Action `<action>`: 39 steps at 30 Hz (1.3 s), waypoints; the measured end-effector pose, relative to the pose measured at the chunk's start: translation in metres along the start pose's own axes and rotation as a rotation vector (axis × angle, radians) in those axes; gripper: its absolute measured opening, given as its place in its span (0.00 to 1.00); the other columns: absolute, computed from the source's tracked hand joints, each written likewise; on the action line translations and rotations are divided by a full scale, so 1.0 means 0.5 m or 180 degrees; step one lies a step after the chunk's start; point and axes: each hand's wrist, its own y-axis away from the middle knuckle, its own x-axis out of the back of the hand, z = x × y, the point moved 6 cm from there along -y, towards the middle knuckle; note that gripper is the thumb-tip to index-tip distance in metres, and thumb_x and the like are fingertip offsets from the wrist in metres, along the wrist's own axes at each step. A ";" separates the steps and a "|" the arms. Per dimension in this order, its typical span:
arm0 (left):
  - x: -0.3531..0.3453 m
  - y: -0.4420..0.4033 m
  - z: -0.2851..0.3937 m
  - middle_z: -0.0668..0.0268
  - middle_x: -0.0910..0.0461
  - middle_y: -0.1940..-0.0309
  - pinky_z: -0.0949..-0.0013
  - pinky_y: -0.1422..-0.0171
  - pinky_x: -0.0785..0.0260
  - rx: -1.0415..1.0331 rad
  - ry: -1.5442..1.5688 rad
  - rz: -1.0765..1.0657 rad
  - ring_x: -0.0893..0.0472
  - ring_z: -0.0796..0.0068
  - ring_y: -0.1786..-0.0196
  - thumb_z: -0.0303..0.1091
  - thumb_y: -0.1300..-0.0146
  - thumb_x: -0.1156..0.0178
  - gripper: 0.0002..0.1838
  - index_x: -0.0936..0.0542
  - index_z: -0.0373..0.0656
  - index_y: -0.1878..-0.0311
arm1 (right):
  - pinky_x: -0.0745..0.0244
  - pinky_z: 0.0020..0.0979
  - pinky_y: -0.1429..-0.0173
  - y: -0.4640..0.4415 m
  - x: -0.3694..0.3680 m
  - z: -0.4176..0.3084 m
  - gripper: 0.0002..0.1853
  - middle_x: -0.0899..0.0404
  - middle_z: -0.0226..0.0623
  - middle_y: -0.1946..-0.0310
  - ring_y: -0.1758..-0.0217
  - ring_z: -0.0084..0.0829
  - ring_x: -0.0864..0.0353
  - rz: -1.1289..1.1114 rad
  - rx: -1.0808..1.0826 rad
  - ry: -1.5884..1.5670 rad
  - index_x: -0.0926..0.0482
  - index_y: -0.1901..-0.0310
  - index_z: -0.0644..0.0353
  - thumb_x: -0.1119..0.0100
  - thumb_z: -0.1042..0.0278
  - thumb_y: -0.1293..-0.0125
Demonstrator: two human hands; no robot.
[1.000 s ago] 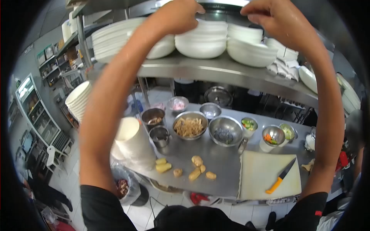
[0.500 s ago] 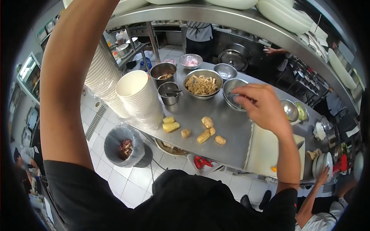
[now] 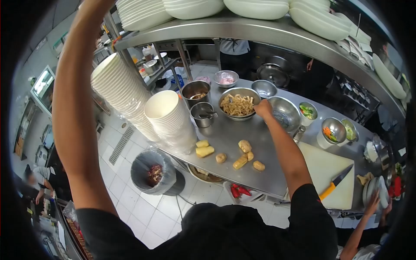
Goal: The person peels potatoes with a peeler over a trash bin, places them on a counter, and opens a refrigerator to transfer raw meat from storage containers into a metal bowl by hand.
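Observation:
My left arm [image 3: 76,104] reaches up past the top edge, with its hand out of view. My right hand [image 3: 262,108] is closed at the right rim of a metal bowl [image 3: 234,117] heaped with pale brown, mushroom-like pieces [image 3: 236,104]; its fingertips are partly hidden. Just right of that hand stands a wider metal bowl [image 3: 289,106] with some clear liquid or film at its bottom. To the left are a deep metal pot [image 3: 186,89] with brown contents and a smaller pot [image 3: 197,113] with a utensil in it. Peeled potato-like pieces [image 3: 205,151] and several brownish ones [image 3: 244,146] lie in front.
Stacked white tubs [image 3: 162,106] stand at the table's left edge. A yellow-handled knife [image 3: 338,181] lies on a cutting board [image 3: 311,164]. A lined bin [image 3: 151,177] is on the floor. Plates sit on the overhead shelf [image 3: 255,28]. Another person's hands [image 3: 373,203] hold dishes at right.
My right hand has moved left and away from me, from over the wider bowl to the heaped bowl's rim. The view has shifted, showing the knife and more of the shelf.

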 end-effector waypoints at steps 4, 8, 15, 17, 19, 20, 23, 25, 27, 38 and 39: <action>0.105 0.130 -0.055 0.58 0.19 0.46 0.59 0.36 0.28 0.0112 0.0087 -0.0417 0.20 0.65 0.42 0.38 0.29 0.44 0.19 0.21 0.40 0.40 | 0.20 0.42 0.52 -0.077 -0.049 0.019 0.18 0.15 0.55 0.62 0.56 0.49 0.15 0.0137 -0.0195 0.0050 0.17 0.59 0.70 0.35 0.66 0.49; 0.099 0.297 0.045 0.59 0.17 0.57 0.70 0.51 0.25 0.0260 0.0772 -0.0912 0.17 0.69 0.55 0.15 0.44 0.46 0.16 0.20 0.35 0.52 | 0.17 0.38 0.68 -0.119 -0.083 0.054 0.16 0.14 0.51 0.65 0.67 0.43 0.12 -0.0161 -0.0821 -0.0299 0.17 0.58 0.68 0.37 0.68 0.47; -0.173 0.619 0.171 0.53 0.22 0.60 0.57 0.48 0.28 0.1312 0.2021 -0.1863 0.22 0.50 0.53 0.12 0.50 0.42 0.16 0.22 0.34 0.57 | 0.14 0.37 0.72 -0.034 -0.016 -0.010 0.15 0.15 0.50 0.65 0.73 0.44 0.13 -0.0674 -0.1032 -0.0685 0.18 0.54 0.69 0.38 0.71 0.41; -0.254 0.715 0.183 0.53 0.21 0.60 0.57 0.51 0.28 0.1395 0.2030 -0.1844 0.22 0.48 0.56 0.16 0.47 0.38 0.13 0.21 0.35 0.57 | 0.13 0.38 0.73 -0.024 -0.018 0.002 0.15 0.16 0.54 0.57 0.70 0.48 0.13 -0.0398 -0.1230 -0.0908 0.19 0.54 0.73 0.39 0.72 0.40; -0.316 0.777 0.195 0.53 0.21 0.61 0.56 0.51 0.28 0.1489 0.1940 -0.1782 0.22 0.48 0.56 0.14 0.49 0.39 0.14 0.21 0.35 0.57 | 0.13 0.38 0.74 -0.038 -0.029 0.012 0.16 0.18 0.55 0.53 0.68 0.49 0.13 -0.0352 -0.1276 -0.0871 0.20 0.53 0.75 0.39 0.73 0.41; -0.345 0.800 0.196 0.53 0.21 0.61 0.55 0.51 0.28 0.1547 0.1893 -0.1753 0.22 0.48 0.56 0.14 0.50 0.39 0.15 0.21 0.35 0.57 | 0.14 0.36 0.75 -0.047 -0.033 0.012 0.16 0.17 0.55 0.57 0.69 0.47 0.12 -0.0366 -0.1228 -0.0861 0.21 0.53 0.75 0.41 0.73 0.40; -0.426 0.847 0.202 0.53 0.22 0.63 0.54 0.50 0.29 0.1369 0.1651 -0.1734 0.23 0.48 0.56 0.12 0.55 0.42 0.18 0.22 0.35 0.57 | 0.15 0.35 0.76 -0.080 -0.048 0.020 0.17 0.16 0.55 0.60 0.71 0.44 0.12 -0.0267 -0.1196 -0.0973 0.22 0.50 0.75 0.43 0.72 0.38; -0.477 0.877 0.198 0.53 0.23 0.61 0.56 0.47 0.30 0.1374 0.1523 -0.1773 0.24 0.50 0.53 0.14 0.59 0.43 0.21 0.22 0.34 0.56 | 0.14 0.37 0.76 -0.103 -0.064 0.032 0.20 0.18 0.56 0.54 0.69 0.47 0.13 0.0029 -0.1320 -0.1273 0.24 0.47 0.76 0.42 0.73 0.40; -0.527 0.899 0.194 0.53 0.24 0.58 0.58 0.44 0.30 0.1358 0.1400 -0.1964 0.25 0.52 0.50 0.16 0.59 0.42 0.22 0.22 0.33 0.55 | 0.17 0.36 0.77 -0.085 -0.033 0.013 0.25 0.17 0.57 0.59 0.73 0.45 0.13 0.0311 -0.1133 -0.1180 0.33 0.43 0.77 0.42 0.73 0.40; -0.659 0.971 0.197 0.42 0.33 0.41 0.55 0.32 0.36 0.2141 0.1576 -0.1969 0.32 0.42 0.38 0.23 0.53 0.33 0.32 0.29 0.32 0.42 | 0.22 0.46 0.66 0.009 0.045 0.004 0.18 0.20 0.57 0.68 0.73 0.50 0.16 0.0777 0.0395 -0.0656 0.38 0.48 0.68 0.47 0.77 0.39; -0.653 0.959 0.201 0.40 0.37 0.37 0.53 0.31 0.38 0.2300 0.1513 -0.1673 0.34 0.39 0.36 0.25 0.53 0.30 0.37 0.33 0.33 0.37 | 0.23 0.47 0.64 0.028 0.051 0.000 0.18 0.20 0.57 0.67 0.70 0.52 0.17 0.0865 0.0511 -0.0666 0.37 0.48 0.67 0.47 0.77 0.39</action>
